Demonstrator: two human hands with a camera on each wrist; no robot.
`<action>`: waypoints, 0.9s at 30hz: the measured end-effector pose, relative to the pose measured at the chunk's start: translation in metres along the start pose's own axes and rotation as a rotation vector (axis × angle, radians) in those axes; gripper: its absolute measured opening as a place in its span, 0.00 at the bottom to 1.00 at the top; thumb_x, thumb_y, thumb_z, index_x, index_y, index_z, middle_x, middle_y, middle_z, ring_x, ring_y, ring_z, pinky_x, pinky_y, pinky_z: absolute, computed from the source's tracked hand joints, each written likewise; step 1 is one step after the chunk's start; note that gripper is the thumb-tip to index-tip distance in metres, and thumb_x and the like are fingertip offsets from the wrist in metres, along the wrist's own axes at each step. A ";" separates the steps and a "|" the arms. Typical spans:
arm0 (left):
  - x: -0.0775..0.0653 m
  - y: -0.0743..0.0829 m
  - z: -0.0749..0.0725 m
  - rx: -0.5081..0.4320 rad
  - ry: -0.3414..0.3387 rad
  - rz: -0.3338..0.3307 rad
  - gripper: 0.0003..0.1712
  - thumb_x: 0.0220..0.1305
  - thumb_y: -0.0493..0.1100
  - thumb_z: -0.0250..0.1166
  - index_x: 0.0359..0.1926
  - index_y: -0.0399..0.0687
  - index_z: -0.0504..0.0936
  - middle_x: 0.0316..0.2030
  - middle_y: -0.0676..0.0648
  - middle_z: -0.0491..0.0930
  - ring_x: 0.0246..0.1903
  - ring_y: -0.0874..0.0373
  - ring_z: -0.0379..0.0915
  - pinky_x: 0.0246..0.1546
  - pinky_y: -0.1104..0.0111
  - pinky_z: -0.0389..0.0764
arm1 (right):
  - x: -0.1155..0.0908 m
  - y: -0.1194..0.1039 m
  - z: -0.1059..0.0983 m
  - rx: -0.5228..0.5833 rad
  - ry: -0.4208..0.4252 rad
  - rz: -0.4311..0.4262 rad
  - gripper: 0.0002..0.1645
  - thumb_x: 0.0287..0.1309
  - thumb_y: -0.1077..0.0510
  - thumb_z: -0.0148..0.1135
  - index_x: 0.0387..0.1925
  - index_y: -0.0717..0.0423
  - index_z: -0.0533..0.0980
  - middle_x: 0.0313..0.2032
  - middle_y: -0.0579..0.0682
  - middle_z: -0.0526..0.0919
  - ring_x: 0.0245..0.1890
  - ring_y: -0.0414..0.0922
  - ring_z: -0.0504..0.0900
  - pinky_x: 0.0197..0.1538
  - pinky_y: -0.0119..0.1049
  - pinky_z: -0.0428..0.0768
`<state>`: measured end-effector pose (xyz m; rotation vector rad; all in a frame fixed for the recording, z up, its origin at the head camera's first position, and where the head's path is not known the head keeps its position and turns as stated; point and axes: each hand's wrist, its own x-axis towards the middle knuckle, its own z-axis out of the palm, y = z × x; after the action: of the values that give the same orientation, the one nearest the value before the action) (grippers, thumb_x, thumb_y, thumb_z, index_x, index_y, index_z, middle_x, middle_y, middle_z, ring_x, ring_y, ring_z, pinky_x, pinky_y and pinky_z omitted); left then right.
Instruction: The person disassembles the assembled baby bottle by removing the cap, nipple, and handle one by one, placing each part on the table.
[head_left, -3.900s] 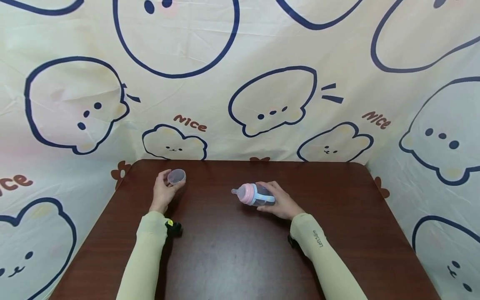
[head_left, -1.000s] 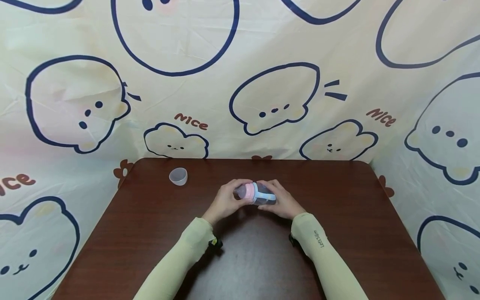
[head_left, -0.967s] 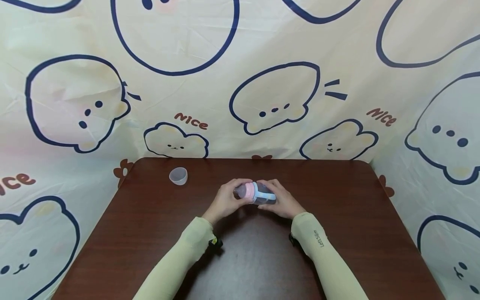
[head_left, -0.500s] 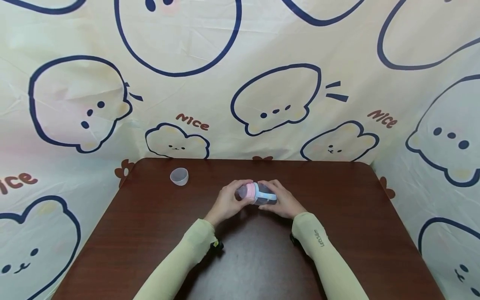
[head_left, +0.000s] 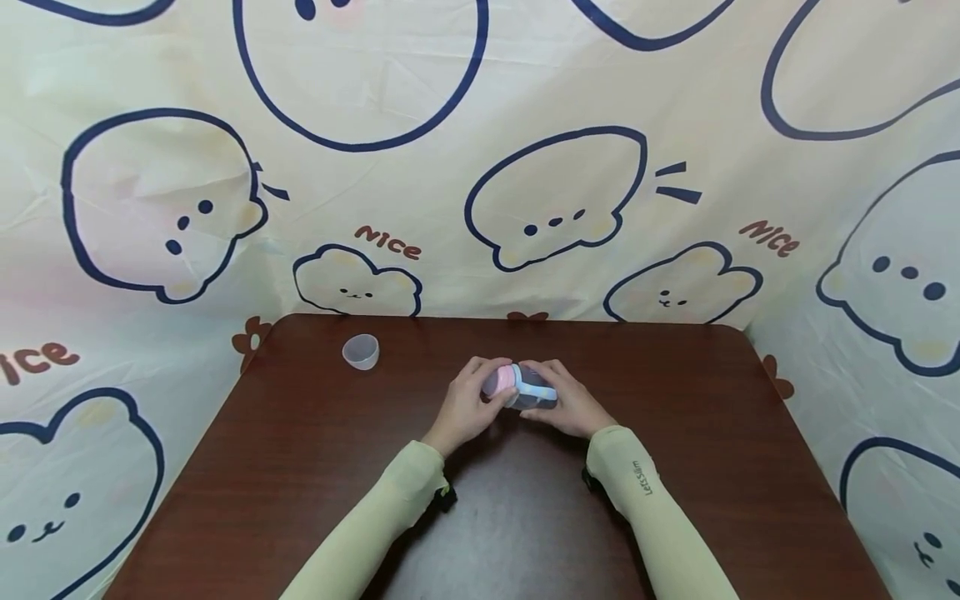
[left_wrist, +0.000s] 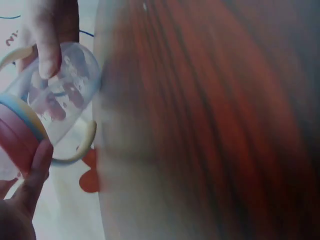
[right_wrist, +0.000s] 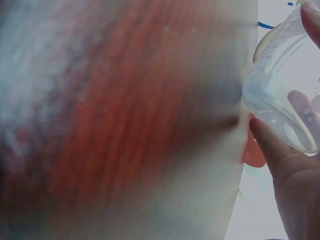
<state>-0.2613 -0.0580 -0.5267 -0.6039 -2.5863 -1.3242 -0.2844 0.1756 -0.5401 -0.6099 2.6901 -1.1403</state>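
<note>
A clear baby bottle (head_left: 534, 388) with a pink collar (head_left: 504, 380) and light blue handles lies sideways between both hands above the table. My left hand (head_left: 467, 406) grips the pink collar and mostly covers the teat end. My right hand (head_left: 576, 405) holds the bottle's clear body near its base. In the left wrist view, the left thumb presses the collar (left_wrist: 19, 137), and the see-through body (left_wrist: 75, 95) shows the right fingers behind it. Measuring marks show on the bottle (right_wrist: 270, 75) in the right wrist view. A small translucent cup-shaped cap (head_left: 361, 352) stands at the back left, apart from the hands.
The dark brown wooden table (head_left: 660, 367) has rounded back corners. Around its back and sides hangs a pale cloth (head_left: 420, 183) printed with cartoon animals. Black straps (head_left: 446, 498) sit at the wrists.
Earlier my left hand held the translucent cap at the back left; the cap now stands there released. The left hand has come right onto the bottle's collar and lately shifted slightly around it.
</note>
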 end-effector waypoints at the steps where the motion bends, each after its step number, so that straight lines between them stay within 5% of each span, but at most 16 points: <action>1: 0.000 0.001 0.001 -0.011 0.010 -0.009 0.27 0.69 0.52 0.71 0.66 0.55 0.78 0.51 0.48 0.76 0.47 0.53 0.76 0.48 0.57 0.85 | 0.000 0.000 0.000 0.004 0.000 0.000 0.52 0.53 0.43 0.80 0.75 0.25 0.62 0.63 0.47 0.68 0.63 0.54 0.73 0.66 0.61 0.76; 9: 0.002 0.013 0.004 -0.106 0.083 -0.111 0.23 0.66 0.48 0.73 0.61 0.54 0.82 0.50 0.46 0.78 0.48 0.50 0.75 0.47 0.55 0.85 | 0.001 0.000 -0.001 0.022 0.003 -0.005 0.51 0.53 0.41 0.80 0.74 0.21 0.62 0.62 0.46 0.69 0.62 0.52 0.73 0.65 0.59 0.77; 17: 0.006 0.024 0.010 -0.113 0.095 -0.185 0.24 0.67 0.50 0.72 0.62 0.53 0.81 0.53 0.43 0.78 0.49 0.47 0.76 0.51 0.52 0.83 | -0.002 0.002 -0.007 -0.001 0.016 -0.064 0.49 0.55 0.46 0.80 0.75 0.32 0.65 0.60 0.49 0.72 0.59 0.51 0.76 0.62 0.54 0.80; 27: 0.005 0.025 0.012 -0.128 0.116 -0.322 0.23 0.69 0.53 0.70 0.60 0.49 0.82 0.51 0.40 0.80 0.48 0.46 0.78 0.49 0.53 0.86 | 0.001 0.003 -0.003 -0.056 0.024 -0.091 0.49 0.54 0.49 0.81 0.74 0.33 0.66 0.58 0.47 0.71 0.56 0.50 0.77 0.61 0.52 0.81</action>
<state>-0.2553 -0.0337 -0.5141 -0.1229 -2.5947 -1.5764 -0.2874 0.1792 -0.5401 -0.7394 2.7483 -1.1039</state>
